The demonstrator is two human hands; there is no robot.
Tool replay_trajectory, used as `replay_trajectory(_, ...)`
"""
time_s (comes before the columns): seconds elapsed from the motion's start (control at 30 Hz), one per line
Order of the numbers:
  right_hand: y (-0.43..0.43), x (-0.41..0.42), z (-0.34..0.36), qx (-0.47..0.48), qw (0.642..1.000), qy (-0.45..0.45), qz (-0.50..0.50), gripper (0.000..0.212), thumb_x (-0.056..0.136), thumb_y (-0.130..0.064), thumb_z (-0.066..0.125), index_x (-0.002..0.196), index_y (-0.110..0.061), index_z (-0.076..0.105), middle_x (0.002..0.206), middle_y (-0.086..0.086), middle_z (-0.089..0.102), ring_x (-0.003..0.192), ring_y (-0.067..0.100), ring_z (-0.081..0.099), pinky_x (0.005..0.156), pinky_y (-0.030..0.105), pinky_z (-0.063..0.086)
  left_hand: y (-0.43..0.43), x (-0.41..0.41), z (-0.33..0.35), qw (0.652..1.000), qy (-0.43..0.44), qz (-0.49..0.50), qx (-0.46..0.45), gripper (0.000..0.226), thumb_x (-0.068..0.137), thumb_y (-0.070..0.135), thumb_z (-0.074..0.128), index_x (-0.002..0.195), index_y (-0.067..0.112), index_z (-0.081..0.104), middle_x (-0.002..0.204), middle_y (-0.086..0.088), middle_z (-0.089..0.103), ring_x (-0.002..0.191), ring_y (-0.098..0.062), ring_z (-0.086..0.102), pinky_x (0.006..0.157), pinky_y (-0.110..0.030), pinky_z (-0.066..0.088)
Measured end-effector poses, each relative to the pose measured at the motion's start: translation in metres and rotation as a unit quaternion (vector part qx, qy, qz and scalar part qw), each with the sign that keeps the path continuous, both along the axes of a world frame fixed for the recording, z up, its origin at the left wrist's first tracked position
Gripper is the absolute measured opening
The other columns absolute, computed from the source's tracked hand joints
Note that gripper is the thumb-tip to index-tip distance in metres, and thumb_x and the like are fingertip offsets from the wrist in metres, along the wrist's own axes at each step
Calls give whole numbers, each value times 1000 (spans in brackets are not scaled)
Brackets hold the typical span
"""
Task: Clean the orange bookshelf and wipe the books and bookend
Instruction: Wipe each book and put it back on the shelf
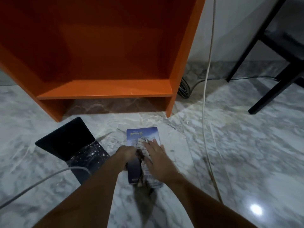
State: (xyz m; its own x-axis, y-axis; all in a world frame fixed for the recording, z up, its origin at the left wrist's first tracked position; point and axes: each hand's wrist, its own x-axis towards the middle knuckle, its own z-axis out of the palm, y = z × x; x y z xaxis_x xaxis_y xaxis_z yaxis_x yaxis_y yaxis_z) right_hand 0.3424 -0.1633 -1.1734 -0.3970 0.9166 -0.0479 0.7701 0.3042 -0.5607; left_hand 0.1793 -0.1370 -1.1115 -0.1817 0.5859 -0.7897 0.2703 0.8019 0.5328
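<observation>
A blue book lies flat on the marble floor in front of the orange bookshelf. My left hand grips the book's left edge, fingers curled over it. My right hand lies flat with straight fingers on a pale striped cloth, pressing it onto the cover. A black L-shaped bookend, speckled with white dust, lies on the floor to the left of the book. The shelf's lower compartment holds nothing.
A white cable hangs down right of the shelf and trails over the floor. Another grey cable crosses the lower left. Black chair legs stand at the right, and a dark coiled cord sits beside the shelf.
</observation>
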Motion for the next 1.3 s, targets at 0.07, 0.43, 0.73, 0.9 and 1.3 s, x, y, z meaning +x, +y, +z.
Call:
replay_trajectory(0.07,1,2,-5,-8,999,30,-22,53,106,-32,36,156,-26,19,164,-8,14,148,4,-9,120,31,-3,-1,-4,-2,1000,-15,7,8,13,99,13,42,93,3,48,75,-13,41,67,-25,39,65,-37,37)
replay_trajectory(0.43,1,18,5,16,996,-44,81,58,104,-47,13,155,-23,23,162,-8,12,150,9,-2,120,22,-6,-6,-3,-18,994,39,-98,39,41,101,29,50,130,1,56,122,-17,57,101,-31,58,84,-36,50)
replay_trajectory(0.73,52,5,40,53,995,27,-83,35,106,-23,37,140,-27,44,130,-11,51,107,-1,58,84,8,42,-11,-8,-6,964,143,-219,53,54,101,51,43,145,20,50,159,-23,4,142,-41,27,118,-37,25)
replay_trajectory(0.9,59,-16,18,18,998,-12,65,68,95,5,48,153,-28,32,160,-4,28,149,13,21,112,37,38,-13,-14,-9,972,117,-197,57,52,101,47,45,140,14,55,157,-21,11,136,-37,37,111,-32,31)
replay_trajectory(1.3,44,-16,61,108,971,162,-140,37,103,-24,44,139,-22,49,124,-6,53,107,7,53,91,21,46,-6,-14,7,994,-46,17,101,46,98,45,51,128,11,62,133,-7,60,118,-30,58,102,-41,45)
